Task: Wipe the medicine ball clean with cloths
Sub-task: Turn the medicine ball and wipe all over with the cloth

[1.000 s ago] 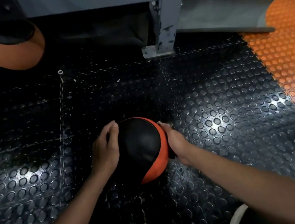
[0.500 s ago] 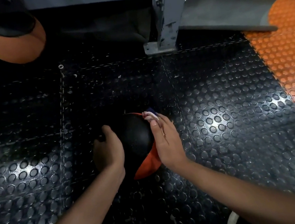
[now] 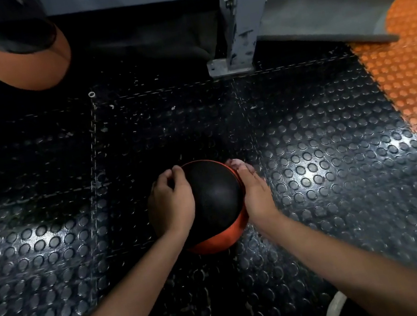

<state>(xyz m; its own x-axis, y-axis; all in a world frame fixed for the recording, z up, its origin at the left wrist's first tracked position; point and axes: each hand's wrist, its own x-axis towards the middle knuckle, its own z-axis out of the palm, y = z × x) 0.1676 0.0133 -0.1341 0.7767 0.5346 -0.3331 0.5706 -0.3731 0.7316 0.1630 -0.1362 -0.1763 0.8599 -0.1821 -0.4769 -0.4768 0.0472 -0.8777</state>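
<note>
While the left hand (image 3: 172, 206) grips the medicine ball (image 3: 216, 201) on the floor (image 3: 342, 162), the right hand (image 3: 255, 194) presses a cloth (image 3: 236, 164) against its right side.

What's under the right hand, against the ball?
A pale cloth: only a crumpled edge peeks out past the fingertips of the right hand, pressed to the ball. The rest of the cloth and the ball's surface beneath are covered by the hand.
</note>
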